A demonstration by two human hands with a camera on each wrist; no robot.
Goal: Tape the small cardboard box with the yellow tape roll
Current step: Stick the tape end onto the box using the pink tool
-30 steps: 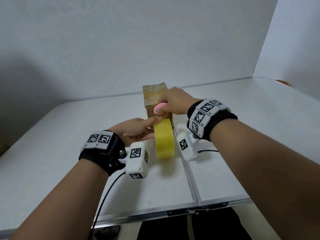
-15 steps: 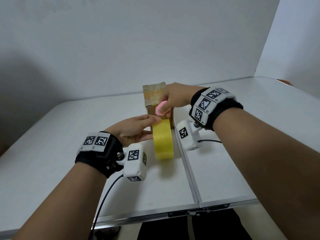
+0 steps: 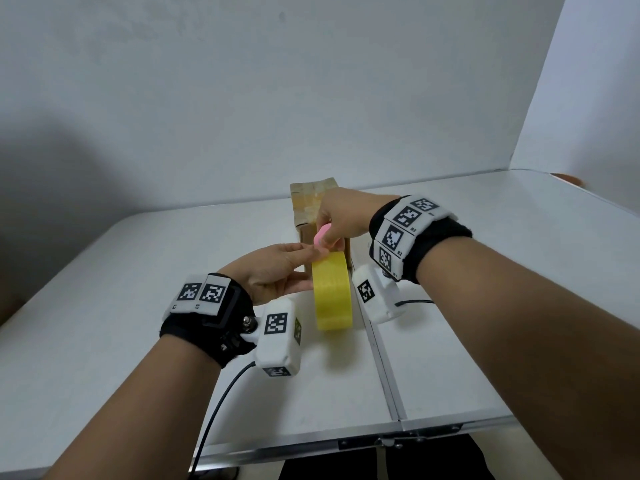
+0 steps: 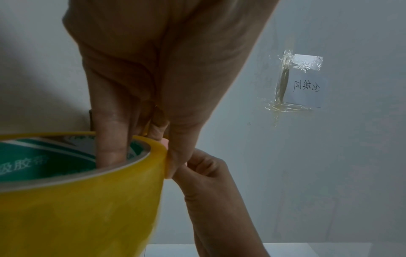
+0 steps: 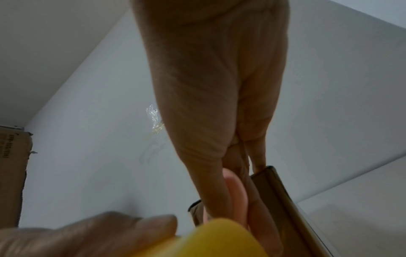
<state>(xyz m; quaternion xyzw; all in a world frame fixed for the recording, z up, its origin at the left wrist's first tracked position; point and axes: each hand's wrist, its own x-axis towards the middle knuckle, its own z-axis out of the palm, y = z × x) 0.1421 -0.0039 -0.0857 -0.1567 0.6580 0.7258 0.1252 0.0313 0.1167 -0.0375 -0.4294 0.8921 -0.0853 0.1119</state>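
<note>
The yellow tape roll (image 3: 332, 292) stands on edge on the white table (image 3: 138, 323), just in front of the small cardboard box (image 3: 311, 202). My left hand (image 3: 304, 268) grips the roll's top left, with fingers (image 4: 112, 153) inside the green-printed core and the thumb on the outer yellow face (image 4: 87, 200). My right hand (image 3: 329, 237) pinches a small pink object (image 3: 322, 235) right above the roll's top, against the box's near face. In the right wrist view the pink object (image 5: 235, 187) sits between thumb and fingers, beside the box (image 5: 281, 191). No loose tape end is visible.
A seam (image 3: 381, 368) runs front to back through the table just right of the roll. White walls close the back and right. A taped paper note (image 4: 305, 83) hangs on the wall. The table's front edge (image 3: 311, 441) is near my body.
My right wrist lifted slightly and settled back, with the pink object kept at the roll's top. My left hand and the roll have hardly moved.
</note>
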